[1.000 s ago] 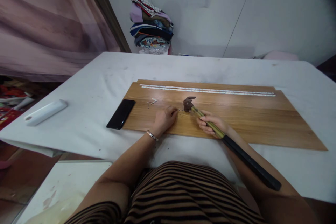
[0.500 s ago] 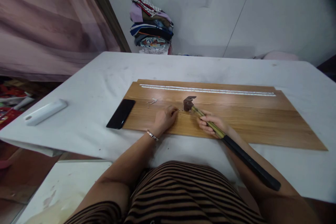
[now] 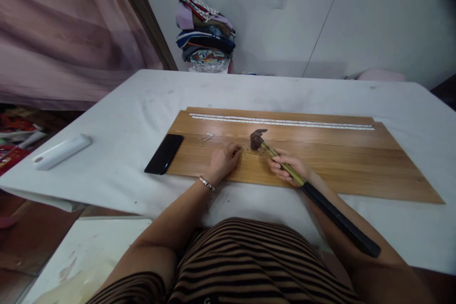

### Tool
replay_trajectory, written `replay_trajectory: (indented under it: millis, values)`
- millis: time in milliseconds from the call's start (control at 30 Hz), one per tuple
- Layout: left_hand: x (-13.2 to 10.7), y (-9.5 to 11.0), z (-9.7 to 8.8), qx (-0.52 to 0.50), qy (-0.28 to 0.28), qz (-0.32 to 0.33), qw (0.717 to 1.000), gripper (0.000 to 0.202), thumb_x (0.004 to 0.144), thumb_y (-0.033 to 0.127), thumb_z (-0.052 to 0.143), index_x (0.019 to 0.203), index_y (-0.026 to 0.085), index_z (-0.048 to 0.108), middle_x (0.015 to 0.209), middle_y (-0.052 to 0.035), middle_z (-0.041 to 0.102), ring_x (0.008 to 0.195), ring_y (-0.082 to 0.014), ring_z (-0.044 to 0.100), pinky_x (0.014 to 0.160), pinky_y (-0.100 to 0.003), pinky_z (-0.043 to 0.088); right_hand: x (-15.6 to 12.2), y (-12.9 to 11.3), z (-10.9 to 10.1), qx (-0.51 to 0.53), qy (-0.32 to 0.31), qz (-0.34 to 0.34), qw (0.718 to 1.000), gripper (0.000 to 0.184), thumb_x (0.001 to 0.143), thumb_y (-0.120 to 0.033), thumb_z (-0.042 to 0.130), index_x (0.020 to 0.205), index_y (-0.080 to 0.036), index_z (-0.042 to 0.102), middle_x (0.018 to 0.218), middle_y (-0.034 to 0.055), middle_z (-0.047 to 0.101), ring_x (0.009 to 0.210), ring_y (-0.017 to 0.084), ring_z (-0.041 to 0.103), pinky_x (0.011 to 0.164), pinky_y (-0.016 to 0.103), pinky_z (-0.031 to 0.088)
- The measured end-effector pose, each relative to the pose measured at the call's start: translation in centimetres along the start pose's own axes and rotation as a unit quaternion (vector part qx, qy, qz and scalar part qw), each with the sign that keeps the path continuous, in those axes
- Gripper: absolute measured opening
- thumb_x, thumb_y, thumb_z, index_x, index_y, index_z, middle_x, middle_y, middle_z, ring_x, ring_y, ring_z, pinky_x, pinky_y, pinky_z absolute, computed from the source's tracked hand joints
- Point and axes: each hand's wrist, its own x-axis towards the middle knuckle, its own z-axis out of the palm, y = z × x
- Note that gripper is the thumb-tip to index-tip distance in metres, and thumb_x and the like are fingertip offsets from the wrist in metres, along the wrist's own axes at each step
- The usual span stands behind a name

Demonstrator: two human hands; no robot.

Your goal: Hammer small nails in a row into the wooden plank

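Rusty-headed claw hammer with yellow-and-black handle point(image 3: 318, 199), head over brown wood-grain board point(image 3: 338, 161).
Right hand point(image 3: 295, 165) grips the hammer's yellow shaft; head-to-board contact unclear. Left hand point(image 3: 223, 160) lies on the board, fingers curled; cannot tell whether they pinch anything. Thin silver nails point(image 3: 207, 138) lie near it.

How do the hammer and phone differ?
The hammer is in the right hand; the phone lies unheld. The hammer is long and narrow; the phone is a flat slab. The hammer is brown, yellow and black; the phone looks all black. Shared: black colouring.
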Motion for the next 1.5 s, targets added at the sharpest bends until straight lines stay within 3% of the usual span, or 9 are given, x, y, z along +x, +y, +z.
replay_trajectory:
  millis: [467, 1500]
  values:
    - [0.01, 0.44, -0.35, 0.000, -0.001, -0.002, 1.000, 0.021, 0.092, 0.028, 0.051, 0.097, 0.022, 0.071, 0.096, -0.0041, 0.071, 0.091, -0.0175, 0.064, 0.077, -0.027, 0.048, -0.03, 0.20, 0.14, 0.012, 0.004, 0.008, 1.000, 0.038, 0.083, -0.021, 0.058, 0.119, -0.021, 0.046, 0.065, -0.0076, 0.048, 0.037, 0.004, 0.031, 0.029, 0.012, 0.025]
    - [-0.01, -0.15, 0.19, 0.002, 0.006, 0.007, 1.000, 0.022, 0.092, 0.028, 0.051, 0.098, 0.022, 0.071, 0.099, -0.0037, 0.072, 0.092, -0.0178, 0.064, 0.078, -0.027, 0.048, -0.25, 0.05, -0.11, 0.016, -0.010, -0.020, 1.000, 0.020, 0.085, -0.020, 0.055, 0.104, -0.021, 0.047, 0.066, -0.0075, 0.048, 0.037, 0.003, 0.031, 0.028, 0.011, 0.028]
